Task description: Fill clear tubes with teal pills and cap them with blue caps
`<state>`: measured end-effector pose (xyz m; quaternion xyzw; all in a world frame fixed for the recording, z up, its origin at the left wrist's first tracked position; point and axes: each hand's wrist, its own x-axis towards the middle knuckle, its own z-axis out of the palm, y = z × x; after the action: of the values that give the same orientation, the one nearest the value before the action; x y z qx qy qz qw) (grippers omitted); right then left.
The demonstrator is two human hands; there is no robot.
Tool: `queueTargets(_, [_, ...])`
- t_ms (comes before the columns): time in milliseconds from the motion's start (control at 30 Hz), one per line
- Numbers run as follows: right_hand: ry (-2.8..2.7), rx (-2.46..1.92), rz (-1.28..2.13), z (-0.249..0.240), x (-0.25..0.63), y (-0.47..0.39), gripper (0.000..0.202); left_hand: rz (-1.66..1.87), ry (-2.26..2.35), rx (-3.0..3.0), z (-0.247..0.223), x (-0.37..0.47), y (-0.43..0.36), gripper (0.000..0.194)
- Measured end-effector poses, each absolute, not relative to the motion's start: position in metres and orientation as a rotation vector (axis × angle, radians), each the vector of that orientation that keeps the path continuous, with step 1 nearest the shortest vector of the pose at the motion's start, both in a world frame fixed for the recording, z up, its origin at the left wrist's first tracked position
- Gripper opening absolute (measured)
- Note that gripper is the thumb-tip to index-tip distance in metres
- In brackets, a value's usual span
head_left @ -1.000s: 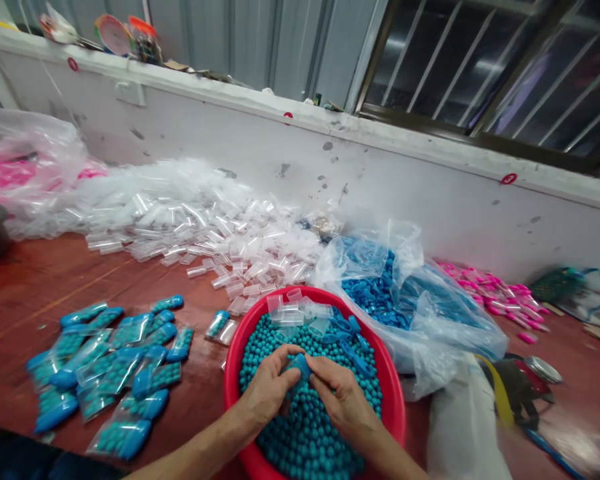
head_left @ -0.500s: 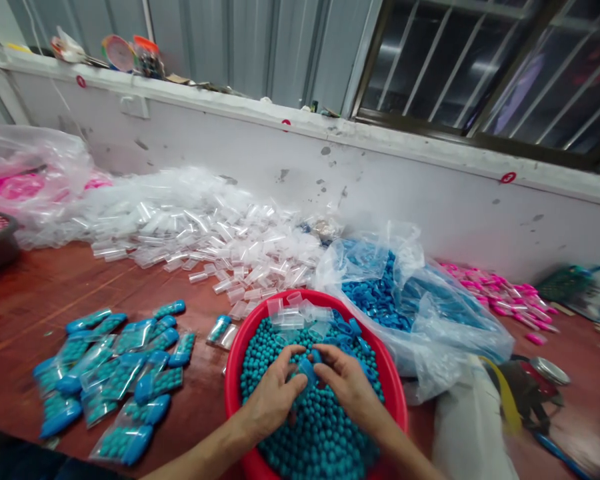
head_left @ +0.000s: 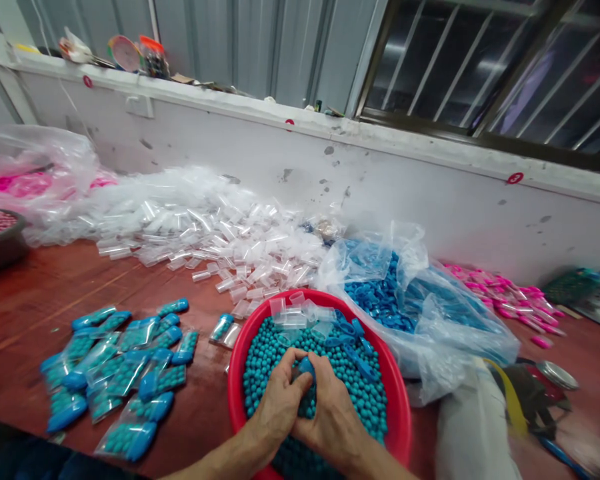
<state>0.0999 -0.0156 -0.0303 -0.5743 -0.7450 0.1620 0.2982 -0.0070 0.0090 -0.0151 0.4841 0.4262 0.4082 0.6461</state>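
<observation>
Over the bead-filled red basin (head_left: 236, 373), my left hand (head_left: 279, 399) and my right hand (head_left: 333, 403) press together around a small plastic container with a rounded blue cap (head_left: 307, 365). Fingertips and thumbs of both hands close on it, and most of its body is hidden by them. Turquoise beads (head_left: 266, 357) fill the basin below. Open clear plastic tubes (head_left: 295, 319) lie on the beads at the basin's far side, with loose blue caps (head_left: 353, 340) to their right.
Filled, blue-capped containers (head_left: 125, 360) lie on the red table (head_left: 10, 333) at left. Behind the basin spreads a heap of clear tubes (head_left: 220, 233). A plastic bag (head_left: 460, 333) of blue caps stands at right, near pink pieces (head_left: 510, 300). A bowl of pink beads (head_left: 0, 230) sits far left.
My hands have come together and closed round the container, where before they were slightly apart with blue pieces between the fingertips. The view has shifted slightly.
</observation>
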Motion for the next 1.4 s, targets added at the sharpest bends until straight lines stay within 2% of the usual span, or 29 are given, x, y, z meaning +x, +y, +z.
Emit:
queueTargets(200, [-2.012,-1.535,0.48,-0.028,0.097,-0.017,0.073,0.983,1.011,1.346,-0.014,-0.01,0.007,0.012])
queueTargets(333, [-2.087,-1.469,0.738,-0.021,0.101,-0.012,0.08,0.913,1.122,1.551,-0.004,-0.049,0.014,0.024])
queueTargets(433, [-2.131,-1.503,0.79,-0.02,0.115,-0.003,0.06,0.905,1.399,1.685,0.002,-0.106,0.028,0.035])
queueTargets(533, [-2.229,-1.592,0.696,-0.017,0.128,0.009,0.033,0.732,1.999,1.813,0.003,-0.158,0.043,0.043])
queueTargets(633, [-2.344,-1.695,0.486,-0.01,0.127,0.023,0.022,0.702,2.254,1.944,0.0,-0.176,0.05,0.045])
queueTargets(733, [-2.486,-1.722,0.194,-0.006,0.112,0.038,0.018,0.781,2.111,2.053,-0.004,-0.155,0.05,0.038])
queueTargets(900, [-2.635,-1.606,-0.224,-0.016,0.091,0.064,0.015,0.898,1.589,2.128,-0.008,-0.091,0.051,0.032])
queueTargets(1033, [-2.612,-1.48,-0.274,-0.016,0.102,0.063,0.016,0.911,1.449,1.834,-0.005,-0.059,0.051,0.035])
queueTargets(1233, [-2.47,-1.066,-0.366,-0.014,0.124,0.024,0.028,0.554,0.738,0.901,-0.003,-0.039,0.046,0.032])
queueTargets(1400, [-2.488,-0.947,-0.059,-0.01,0.131,0.003,0.028,0.401,0.686,0.901,-0.006,-0.038,0.046,0.029])
